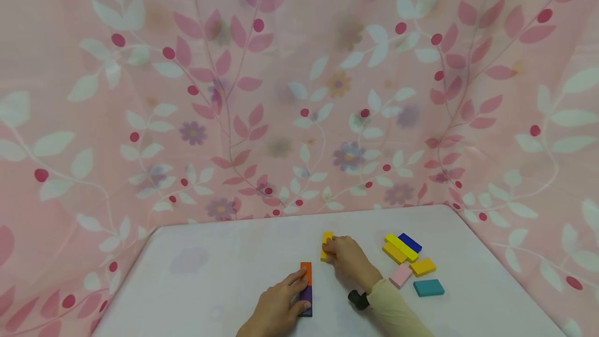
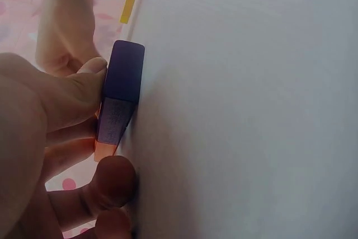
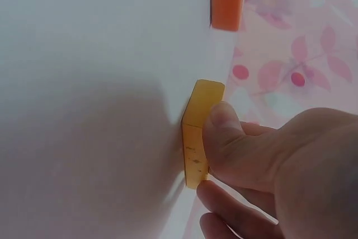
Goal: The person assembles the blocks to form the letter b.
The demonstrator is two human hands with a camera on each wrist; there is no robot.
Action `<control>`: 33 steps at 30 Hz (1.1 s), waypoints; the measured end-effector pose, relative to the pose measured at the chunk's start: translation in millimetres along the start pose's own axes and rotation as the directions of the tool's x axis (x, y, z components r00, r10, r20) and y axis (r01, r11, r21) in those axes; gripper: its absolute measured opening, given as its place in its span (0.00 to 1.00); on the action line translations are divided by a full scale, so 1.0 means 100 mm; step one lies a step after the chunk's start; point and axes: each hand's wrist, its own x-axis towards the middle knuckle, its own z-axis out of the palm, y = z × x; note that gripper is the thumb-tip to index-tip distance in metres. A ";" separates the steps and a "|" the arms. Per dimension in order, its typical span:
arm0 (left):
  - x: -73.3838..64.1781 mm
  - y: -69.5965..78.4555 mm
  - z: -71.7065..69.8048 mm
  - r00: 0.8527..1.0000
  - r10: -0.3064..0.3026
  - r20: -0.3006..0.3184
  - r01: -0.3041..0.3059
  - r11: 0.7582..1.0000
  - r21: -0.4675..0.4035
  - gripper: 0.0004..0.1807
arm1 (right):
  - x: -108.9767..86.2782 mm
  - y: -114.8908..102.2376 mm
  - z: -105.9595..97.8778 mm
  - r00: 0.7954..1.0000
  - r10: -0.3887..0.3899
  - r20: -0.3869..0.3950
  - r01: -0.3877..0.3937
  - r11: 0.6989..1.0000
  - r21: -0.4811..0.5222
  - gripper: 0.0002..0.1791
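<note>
An orange block (image 1: 306, 269) and a dark purple block (image 1: 306, 295) lie end to end on the white table. My left hand (image 1: 280, 300) rests over them from the left, its thumb on the purple block and a finger on the orange one. In the left wrist view the purple block (image 2: 124, 71) sits against the tabletop. Farther back and slightly right, my right hand (image 1: 350, 259) pinches an amber-yellow block (image 1: 326, 238). The right wrist view shows its thumb (image 3: 224, 130) against this yellow block (image 3: 196, 144); the fingers behind are partly hidden.
To the right on the white table (image 1: 210, 285) lie a blue block (image 1: 411, 242), a bright yellow one (image 1: 401, 246), amber blocks (image 1: 422, 267), a pink block (image 1: 401, 275) and a teal block (image 1: 428, 287). A pink floral curtain (image 1: 290, 92) hangs behind the table.
</note>
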 end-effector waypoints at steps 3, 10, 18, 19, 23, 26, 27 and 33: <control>0.00 -0.01 0.00 1.000 -0.011 0.010 0.011 1.000 -0.004 0.31 | 0.07 -0.08 0.06 0.999 -0.034 -0.014 0.034 0.999 -0.030 0.15; 0.01 -0.01 0.02 0.999 -0.023 0.025 0.023 1.000 -0.013 0.31 | 0.15 -0.22 0.15 0.996 -0.083 -0.016 0.082 0.996 -0.047 0.12; 0.01 -0.01 -0.01 1.000 0.009 -0.004 -0.008 1.000 0.005 0.29 | 0.21 -0.30 0.20 0.994 -0.107 -0.014 0.106 0.991 -0.079 0.12; 0.01 -0.01 -0.01 1.000 0.007 -0.002 -0.007 1.000 0.003 0.29 | 0.21 -0.31 0.21 0.994 -0.110 -0.018 0.108 0.991 -0.079 0.11; 0.00 0.00 -0.02 1.000 0.003 0.000 -0.003 1.000 0.002 0.29 | 0.22 -0.34 0.23 0.995 -0.093 -0.020 0.092 0.995 -0.046 0.12; 0.01 0.01 -0.02 1.000 -0.007 0.015 0.007 1.000 -0.007 0.28 | 0.22 -0.36 0.25 0.997 -0.078 -0.018 0.077 0.997 -0.017 0.12; 0.01 0.01 -0.02 1.000 -0.009 0.018 0.009 1.000 -0.008 0.29 | 0.22 -0.36 0.24 0.997 -0.074 -0.017 0.074 0.997 -0.012 0.12; 0.00 0.01 -0.02 1.000 0.002 0.001 -0.002 1.000 -0.008 0.29 | 0.21 -0.38 0.23 0.997 -0.081 -0.006 0.081 0.996 -0.024 0.12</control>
